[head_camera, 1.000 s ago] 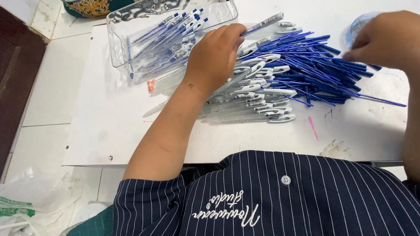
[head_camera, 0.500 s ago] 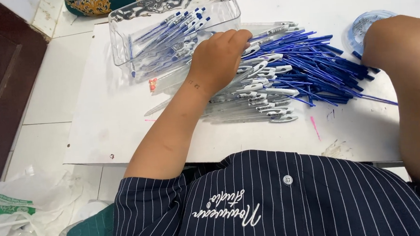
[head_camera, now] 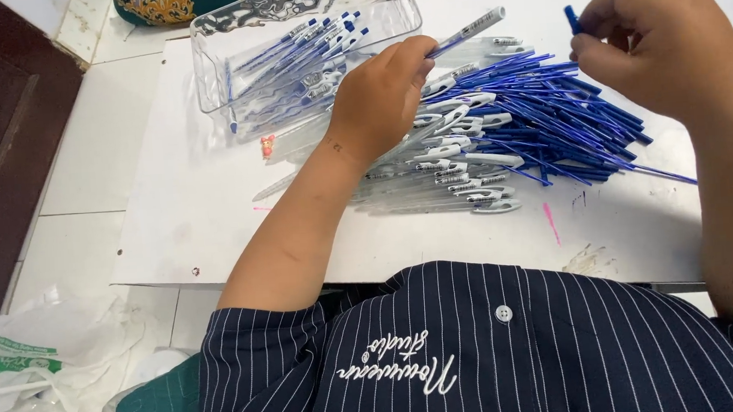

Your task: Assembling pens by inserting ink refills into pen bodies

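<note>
A clear pen barrel point(head_camera: 468, 30) is pinched in the left hand point(head_camera: 380, 97), raised above the heap of blue refills point(head_camera: 567, 123). A small blue cap point(head_camera: 572, 19) is gripped by the right hand point(head_camera: 661, 48). Just beyond the left hand's grip, finished pens point(head_camera: 304, 51) are held in a clear plastic tray point(head_camera: 211, 71).

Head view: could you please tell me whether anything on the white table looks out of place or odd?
A tiny red figurine lies on the white table beside the clear tray, unlike the pen parts around it. Pink marker streaks stain the tabletop near the pen pile. Otherwise nothing stands out.
</note>
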